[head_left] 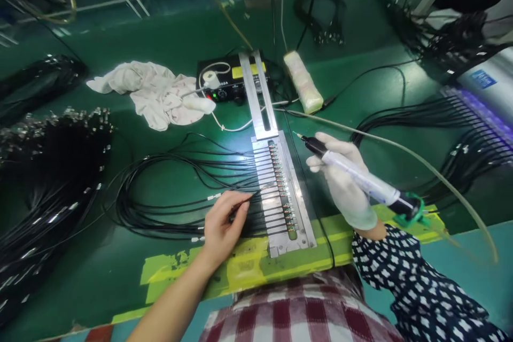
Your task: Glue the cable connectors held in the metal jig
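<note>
My bare left hand (226, 222) is left of a slotted metal fixture (272, 238), thumb and forefinger closed on a thin black cable (256, 194). Several more black cables (160, 157) loop in from the left and lie side by side across the fixture. Their small metal-and-coloured ends line up in its slot. On the fixture's right, my gloved right hand (344, 187) grips a dispensing syringe (360, 176) with a black front and a green rear fitting. Its thin tip points up and left, apart from the cable ends.
Behind the fixture stand a black controller box (224, 85), a crumpled white cloth (148, 91) and a wrapped pale block (303, 83). Cable bundles lie at left (52, 155) and back right (441, 32). A purple-lit device (481, 101) holds cables at right. A clear hose (420, 155) trails from the syringe.
</note>
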The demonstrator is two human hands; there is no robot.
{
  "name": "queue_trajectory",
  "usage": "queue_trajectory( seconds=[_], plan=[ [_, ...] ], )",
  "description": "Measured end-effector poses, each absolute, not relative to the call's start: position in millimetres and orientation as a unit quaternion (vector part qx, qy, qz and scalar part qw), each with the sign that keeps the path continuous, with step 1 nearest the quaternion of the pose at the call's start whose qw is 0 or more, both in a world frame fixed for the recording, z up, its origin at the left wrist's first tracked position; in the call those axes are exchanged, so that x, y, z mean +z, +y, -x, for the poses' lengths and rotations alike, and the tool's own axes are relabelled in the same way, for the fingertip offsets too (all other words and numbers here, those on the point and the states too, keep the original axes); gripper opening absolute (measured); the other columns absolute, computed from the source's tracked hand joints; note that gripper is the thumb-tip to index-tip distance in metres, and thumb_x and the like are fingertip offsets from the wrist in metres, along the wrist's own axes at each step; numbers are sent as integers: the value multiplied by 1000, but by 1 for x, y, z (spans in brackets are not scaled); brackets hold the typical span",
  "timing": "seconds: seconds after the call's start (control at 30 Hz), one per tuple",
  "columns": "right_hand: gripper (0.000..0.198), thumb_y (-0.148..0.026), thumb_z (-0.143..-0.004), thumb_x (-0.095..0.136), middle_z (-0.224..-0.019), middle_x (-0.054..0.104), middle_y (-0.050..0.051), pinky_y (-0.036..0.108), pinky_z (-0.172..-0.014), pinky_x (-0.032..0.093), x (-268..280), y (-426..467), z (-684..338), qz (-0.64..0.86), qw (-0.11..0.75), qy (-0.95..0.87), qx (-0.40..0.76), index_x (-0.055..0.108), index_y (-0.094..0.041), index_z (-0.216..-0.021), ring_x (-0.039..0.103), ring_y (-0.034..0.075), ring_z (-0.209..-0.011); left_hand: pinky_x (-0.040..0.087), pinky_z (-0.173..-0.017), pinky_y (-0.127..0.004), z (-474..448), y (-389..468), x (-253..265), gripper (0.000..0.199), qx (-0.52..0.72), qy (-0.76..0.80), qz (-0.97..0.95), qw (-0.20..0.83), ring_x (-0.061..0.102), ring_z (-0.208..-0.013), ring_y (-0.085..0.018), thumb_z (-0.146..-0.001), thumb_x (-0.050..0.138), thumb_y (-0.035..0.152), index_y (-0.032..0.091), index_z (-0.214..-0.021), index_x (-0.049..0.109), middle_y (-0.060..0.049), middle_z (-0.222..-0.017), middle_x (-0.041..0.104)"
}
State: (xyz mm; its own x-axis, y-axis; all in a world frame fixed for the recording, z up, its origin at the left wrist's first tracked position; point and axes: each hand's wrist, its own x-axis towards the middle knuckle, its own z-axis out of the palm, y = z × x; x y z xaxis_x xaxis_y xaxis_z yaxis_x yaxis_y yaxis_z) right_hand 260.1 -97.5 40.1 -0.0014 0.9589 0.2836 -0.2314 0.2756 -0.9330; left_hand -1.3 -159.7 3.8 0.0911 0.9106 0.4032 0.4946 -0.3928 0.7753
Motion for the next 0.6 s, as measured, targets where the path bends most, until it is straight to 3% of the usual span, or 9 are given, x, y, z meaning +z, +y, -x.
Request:
queue_trajectory(
  seconds=[0.23, 0.43, 0.5, 0.6],
  plan=[
    [32, -42, -83, 75, -119, 70, 2, 21, -69, 60, 70, -8, -295, 372, 685, -409, 475, 56, -26, -102, 72, 12, -80, 55, -75, -27, 1, -160, 0, 17, 451, 492, -696, 265, 65, -88, -16, -91, 60, 18, 20, -106, 68, -5, -95, 69],
    [37, -51, -81, 77, -100, 72, 1, 18, -58, 56, 88, 127, -296, 412, 647, -466, 441, 59, -23, -95, 71, 11, -70, 57, -76, -30, -2, -161, 1, 18, 448, 495, -691, 277, 66, -88, -17, -93, 56, 18, 23, -106, 67, -5, -94, 69],
    [29, -45, -89, 71, -96, 70, 2, 21, -61, 56, 92, 163, -292, 411, 628, -499, 434, 62, -19, -99, 69, 12, -73, 59, -76, -31, -3, -159, 0, 21, 450, 483, -696, 283, 67, -88, -18, -93, 53, 17, 25, -108, 66, -5, -94, 69],
    [25, -37, -103, 52, -108, 65, 5, 31, -79, 58, 103, 189, -281, 385, 611, -553, 417, 64, -16, -111, 67, 18, -94, 60, -70, -32, -5, -155, -5, 23, 473, 461, -705, 259, 67, -83, -19, -93, 51, 17, 27, -109, 65, -5, -90, 69]
  ],
)
